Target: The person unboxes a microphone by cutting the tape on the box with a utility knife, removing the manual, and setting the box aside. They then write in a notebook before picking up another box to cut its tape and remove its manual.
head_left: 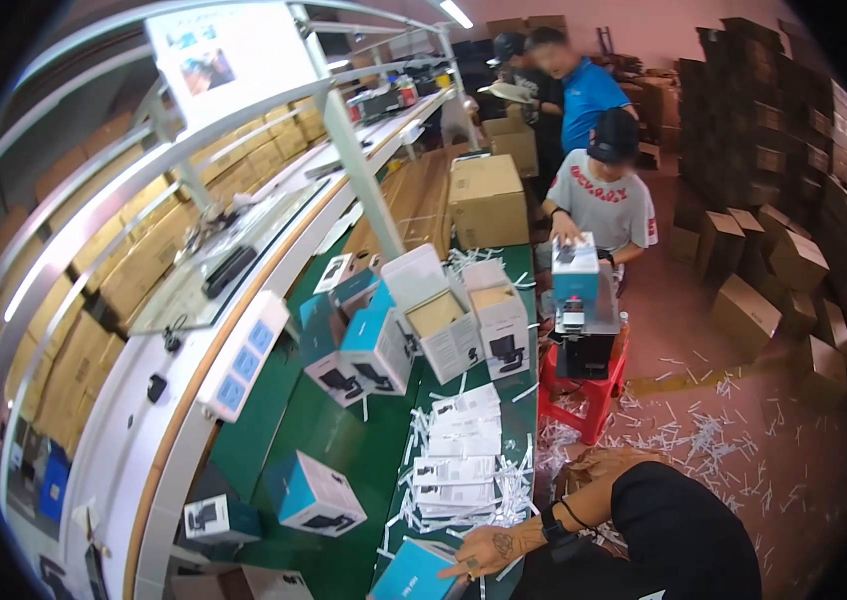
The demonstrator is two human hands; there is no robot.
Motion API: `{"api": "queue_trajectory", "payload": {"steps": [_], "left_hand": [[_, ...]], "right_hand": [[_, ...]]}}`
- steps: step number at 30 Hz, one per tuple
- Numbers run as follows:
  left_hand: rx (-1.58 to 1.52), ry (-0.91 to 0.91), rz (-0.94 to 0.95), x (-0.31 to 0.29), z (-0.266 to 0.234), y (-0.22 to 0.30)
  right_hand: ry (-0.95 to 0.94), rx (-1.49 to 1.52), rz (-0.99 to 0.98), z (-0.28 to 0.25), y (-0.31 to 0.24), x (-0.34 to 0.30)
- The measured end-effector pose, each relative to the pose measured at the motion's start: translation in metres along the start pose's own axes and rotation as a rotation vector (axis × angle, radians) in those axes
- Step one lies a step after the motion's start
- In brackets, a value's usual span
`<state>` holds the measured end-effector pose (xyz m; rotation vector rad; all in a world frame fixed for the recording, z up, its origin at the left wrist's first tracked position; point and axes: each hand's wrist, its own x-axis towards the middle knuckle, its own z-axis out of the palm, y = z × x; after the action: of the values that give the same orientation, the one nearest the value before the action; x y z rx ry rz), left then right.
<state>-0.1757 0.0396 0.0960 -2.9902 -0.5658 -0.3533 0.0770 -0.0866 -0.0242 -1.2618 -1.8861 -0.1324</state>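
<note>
My right hand [488, 550], with a ring on a finger and a dark watch at the wrist, reaches in from the right at the lower edge. Its fingers lie over the edge of a teal-and-white product box [415, 572], gripping it; the thumb is hard to make out. My left hand is out of sight. Just beyond the right hand, rows of white printed leaflets or pouches [455, 470] lie on the green table [338, 450], with white paper strips around them. Another teal-and-white box [318, 497] stands tilted to the left.
Open-topped boxes [438, 320] cluster further up the table, before a brown carton [488, 200]. A person in white [603, 200] handles a box [575, 262] at a black machine above a red stool [583, 395]. A power strip [243, 355] edges the shelf. Paper strips litter the floor.
</note>
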Motion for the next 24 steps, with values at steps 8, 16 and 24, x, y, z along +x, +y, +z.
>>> {"api": "queue_trajectory", "payload": {"steps": [8, 16, 24], "left_hand": [[-0.05, -0.546, -0.131, 0.032, 0.051, 0.013], [-0.146, -0.327, -0.077, 0.059, 0.047, -0.013], [-0.097, -0.407, 0.122, 0.024, 0.057, -0.041]], "right_hand": [[0.045, 0.067, -0.025, 0.028, 0.011, -0.01], [0.029, 0.089, 0.054, 0.02, 0.008, -0.001], [0.104, 0.121, 0.047, 0.026, 0.002, -0.003]]}}
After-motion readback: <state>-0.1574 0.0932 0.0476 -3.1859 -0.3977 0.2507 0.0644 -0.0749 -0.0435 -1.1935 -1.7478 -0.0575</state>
